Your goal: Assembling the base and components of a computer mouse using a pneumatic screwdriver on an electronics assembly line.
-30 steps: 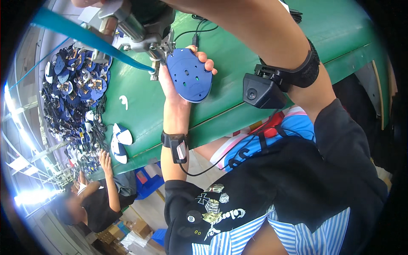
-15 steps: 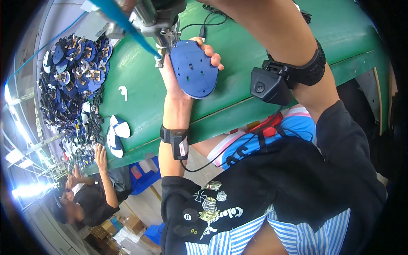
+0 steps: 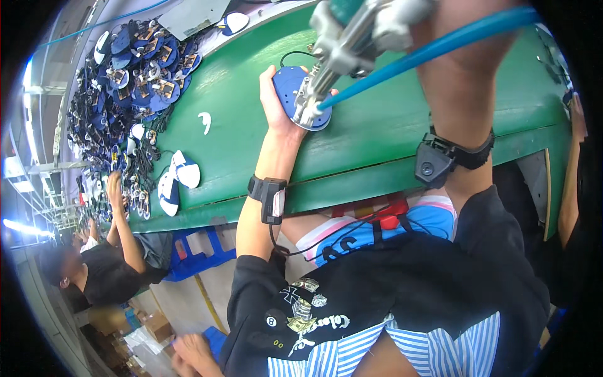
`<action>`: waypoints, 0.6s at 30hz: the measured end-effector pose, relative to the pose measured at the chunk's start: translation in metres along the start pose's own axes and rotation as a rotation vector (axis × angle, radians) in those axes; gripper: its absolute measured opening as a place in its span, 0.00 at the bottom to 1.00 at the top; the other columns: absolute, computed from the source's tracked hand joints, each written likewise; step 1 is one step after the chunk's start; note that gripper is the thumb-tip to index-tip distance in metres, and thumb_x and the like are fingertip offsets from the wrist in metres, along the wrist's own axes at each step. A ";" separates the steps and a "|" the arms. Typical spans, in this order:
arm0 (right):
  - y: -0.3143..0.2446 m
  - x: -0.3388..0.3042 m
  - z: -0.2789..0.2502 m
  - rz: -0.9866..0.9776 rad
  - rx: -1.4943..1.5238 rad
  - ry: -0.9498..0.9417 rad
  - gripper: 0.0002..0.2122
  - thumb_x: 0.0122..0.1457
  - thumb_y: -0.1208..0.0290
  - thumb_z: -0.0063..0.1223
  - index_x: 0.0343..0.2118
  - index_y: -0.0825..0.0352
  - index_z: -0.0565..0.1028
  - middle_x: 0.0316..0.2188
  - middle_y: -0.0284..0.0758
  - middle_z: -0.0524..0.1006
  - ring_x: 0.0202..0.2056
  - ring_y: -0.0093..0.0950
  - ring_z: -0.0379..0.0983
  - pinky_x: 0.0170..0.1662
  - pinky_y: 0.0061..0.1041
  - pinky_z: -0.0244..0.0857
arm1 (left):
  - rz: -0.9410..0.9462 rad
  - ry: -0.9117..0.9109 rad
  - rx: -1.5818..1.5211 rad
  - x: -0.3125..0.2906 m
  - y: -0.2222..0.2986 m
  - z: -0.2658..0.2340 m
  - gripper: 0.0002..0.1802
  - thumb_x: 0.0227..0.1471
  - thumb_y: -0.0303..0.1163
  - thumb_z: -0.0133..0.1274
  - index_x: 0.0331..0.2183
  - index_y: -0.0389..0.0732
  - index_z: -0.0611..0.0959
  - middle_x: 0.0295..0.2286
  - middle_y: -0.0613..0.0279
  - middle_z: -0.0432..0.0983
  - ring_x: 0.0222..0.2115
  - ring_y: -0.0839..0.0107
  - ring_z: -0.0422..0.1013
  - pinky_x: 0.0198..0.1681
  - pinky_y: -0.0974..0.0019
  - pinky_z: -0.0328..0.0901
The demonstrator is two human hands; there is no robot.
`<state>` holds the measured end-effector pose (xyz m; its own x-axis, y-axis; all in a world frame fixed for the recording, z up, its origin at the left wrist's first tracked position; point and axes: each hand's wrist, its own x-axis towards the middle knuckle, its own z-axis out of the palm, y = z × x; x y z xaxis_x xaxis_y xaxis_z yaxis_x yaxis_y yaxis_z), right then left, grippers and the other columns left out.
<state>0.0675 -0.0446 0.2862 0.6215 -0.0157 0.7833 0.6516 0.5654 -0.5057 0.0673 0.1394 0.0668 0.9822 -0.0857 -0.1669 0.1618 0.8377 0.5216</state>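
Palm up, my left hand (image 3: 274,107) is wrapped round an oval blue computer mouse base (image 3: 287,83), its flat side with small holes facing up. A metal screwdriver-like power tool (image 3: 342,60) with a blue hose (image 3: 433,53) slants down from the top edge. Its tip lies over the lower right part of the base, and whether it touches cannot be made out. My right forearm (image 3: 461,94) rises to the top edge beside the tool; the right hand itself is out of the picture. A thin black cable (image 3: 292,54) curls behind the base.
A heap of blue mouse halves with boards and cables (image 3: 135,75) lies at the left of the green table (image 3: 232,163). Near it are white-and-blue mouse shells (image 3: 179,179) and a small white curved part (image 3: 205,122). Other people (image 3: 103,270) sit at the left; another person's arm (image 3: 570,169) shows at the right.
The tool has swung right and now covers part of the mouse base, having been beside its upper left edge. My left hand and the base appear slightly farther right in the picture.
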 end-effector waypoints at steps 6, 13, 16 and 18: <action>0.052 0.002 0.001 0.082 0.178 -0.102 0.08 0.65 0.71 0.51 0.33 0.72 0.74 0.19 0.27 0.71 0.16 0.14 0.64 0.19 0.15 0.59 | 0.012 -0.058 -0.061 -0.009 0.010 0.005 0.37 0.59 0.59 0.34 0.40 0.31 0.77 0.31 0.47 0.76 0.28 0.53 0.74 0.38 0.47 0.71; 0.071 -0.004 0.013 -0.272 -0.116 -0.090 0.11 0.67 0.69 0.50 0.31 0.71 0.74 0.18 0.28 0.70 0.16 0.14 0.65 0.19 0.15 0.57 | -0.030 -0.326 -0.040 -0.005 0.011 -0.021 0.31 0.57 0.58 0.47 0.44 0.37 0.75 0.39 0.49 0.74 0.41 0.52 0.69 0.50 0.47 0.66; 0.086 0.004 0.004 -0.072 0.342 -0.252 0.11 0.66 0.68 0.51 0.30 0.71 0.74 0.17 0.28 0.70 0.16 0.15 0.65 0.19 0.15 0.57 | -0.041 -0.338 -0.033 0.000 0.008 -0.021 0.31 0.57 0.58 0.48 0.44 0.37 0.75 0.39 0.49 0.73 0.41 0.52 0.69 0.50 0.48 0.66; 0.077 0.003 0.004 -0.044 0.258 -0.259 0.11 0.66 0.68 0.51 0.29 0.70 0.74 0.17 0.28 0.70 0.16 0.15 0.65 0.18 0.16 0.56 | -0.030 -0.327 -0.002 -0.002 0.010 -0.017 0.31 0.57 0.58 0.48 0.44 0.37 0.75 0.39 0.50 0.73 0.41 0.52 0.69 0.51 0.48 0.66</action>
<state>0.1181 0.0021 0.2511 0.4433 0.1461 0.8844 0.5237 0.7585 -0.3878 0.0650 0.1578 0.0580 0.9556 -0.2789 0.0949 0.1917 0.8331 0.5189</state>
